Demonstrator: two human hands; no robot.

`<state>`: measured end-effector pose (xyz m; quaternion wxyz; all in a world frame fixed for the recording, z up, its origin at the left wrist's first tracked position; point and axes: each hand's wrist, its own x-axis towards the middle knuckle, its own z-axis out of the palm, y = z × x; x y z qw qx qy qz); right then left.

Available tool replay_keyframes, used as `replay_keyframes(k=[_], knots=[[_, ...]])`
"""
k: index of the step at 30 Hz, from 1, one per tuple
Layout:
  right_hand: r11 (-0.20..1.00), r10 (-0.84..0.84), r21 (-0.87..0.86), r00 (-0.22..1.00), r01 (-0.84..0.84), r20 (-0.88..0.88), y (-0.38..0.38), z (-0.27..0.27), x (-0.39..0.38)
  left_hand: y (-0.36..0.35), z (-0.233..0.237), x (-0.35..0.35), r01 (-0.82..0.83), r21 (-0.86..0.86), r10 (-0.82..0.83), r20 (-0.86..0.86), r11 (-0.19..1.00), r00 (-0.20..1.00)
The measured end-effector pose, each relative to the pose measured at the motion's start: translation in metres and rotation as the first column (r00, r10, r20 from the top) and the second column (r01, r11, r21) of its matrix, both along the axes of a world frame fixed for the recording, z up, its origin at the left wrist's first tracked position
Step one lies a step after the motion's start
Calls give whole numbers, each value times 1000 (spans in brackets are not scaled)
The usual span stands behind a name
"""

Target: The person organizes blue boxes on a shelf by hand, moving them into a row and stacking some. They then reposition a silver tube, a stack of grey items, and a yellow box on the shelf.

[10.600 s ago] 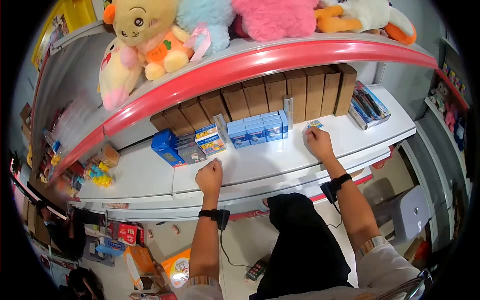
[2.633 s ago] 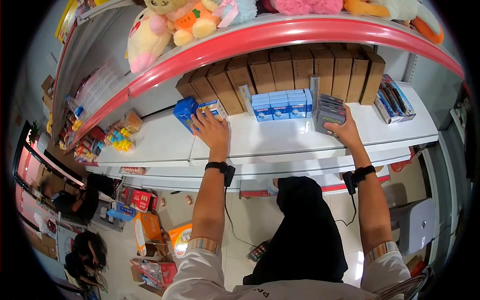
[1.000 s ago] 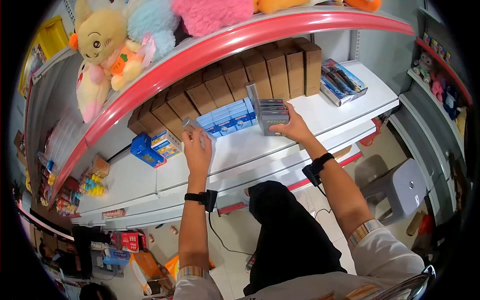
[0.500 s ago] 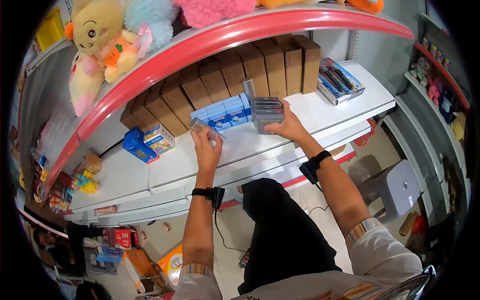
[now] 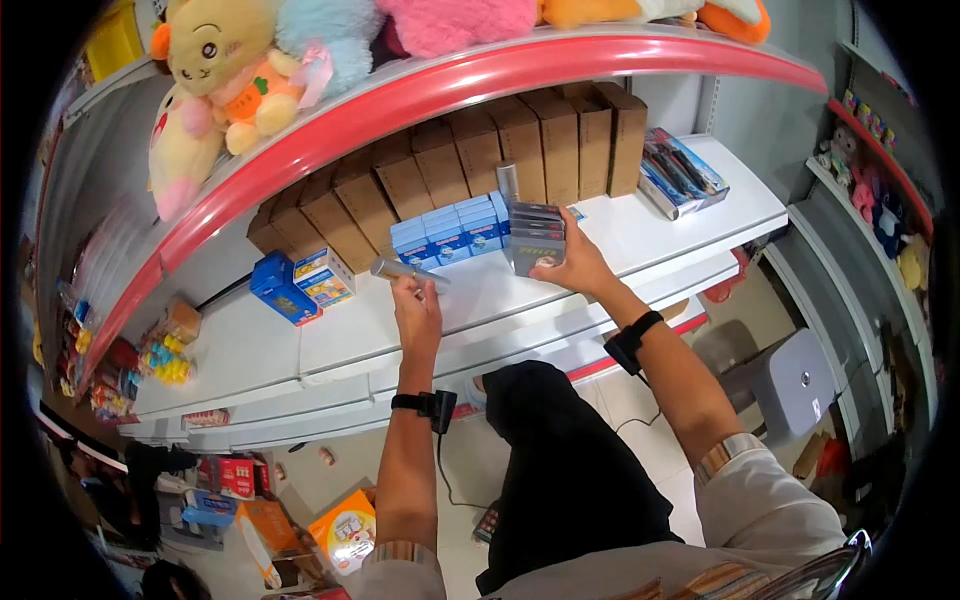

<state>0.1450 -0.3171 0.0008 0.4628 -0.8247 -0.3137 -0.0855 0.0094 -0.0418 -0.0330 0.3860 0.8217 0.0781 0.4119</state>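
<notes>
My left hand (image 5: 417,312) is closed on a silver tube (image 5: 408,272), held tilted above the white shelf in front of the small blue boxes (image 5: 450,232). A stack of dark grey boxes (image 5: 536,240) stands at the right end of the blue boxes, and my right hand (image 5: 580,258) grips its right side, with thumb in front and fingers behind. Upright behind the dark boxes is a second silver cylinder (image 5: 508,182). Part of the held tube is covered by my left fingers.
Tall brown cartons (image 5: 465,150) line the shelf's back. A blue box (image 5: 285,287) sits left, a flat toy box (image 5: 682,172) right. Plush toys (image 5: 215,50) lie above the red shelf edge (image 5: 480,60). A grey stool (image 5: 795,385) stands on the floor right.
The silver tube in my left hand has tilted closer to level, and its far end shows more. My right hand still grips the dark boxes. The view has shifted slightly.
</notes>
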Motion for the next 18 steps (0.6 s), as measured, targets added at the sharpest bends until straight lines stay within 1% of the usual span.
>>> replay_keyframes(k=[2,5,6,9,10,13,14,15,17,18], knots=[[1000,-5,-30,1000,5,-3,-1,0,0,0,-2,0,16,-2,-16,35,1000,999],[998,27,-57,998,-30,-62,-8,5,-3,-5,5,-3,-14,-8,13,-39,1000,999],[997,16,-77,996,-23,-91,-10,10,-7,-6,7,-5,-13,105,9,38,994,999],[999,32,-22,998,-34,-62,-14,1,4,-11,11,-6,-103,111,91,109,989,990],[999,36,-18,998,-37,-43,-16,2,5,-11,13,-7,-98,79,88,116,992,989],[997,48,-58,995,-53,-93,-16,8,3,-13,9,-8,-82,-2,82,117,997,990],[995,89,-22,989,-92,-118,-16,8,6,-14,8,-7,-83,-15,85,108,996,991],[996,89,17,989,-88,-122,-17,5,9,-13,7,-6,-87,-28,90,101,996,991],[991,99,101,986,-86,-131,-19,-3,15,-11,4,-3,-29,-74,35,85,997,996],[991,104,87,992,-97,-71,-19,-2,17,-11,6,-4,0,-97,8,75,995,997]])
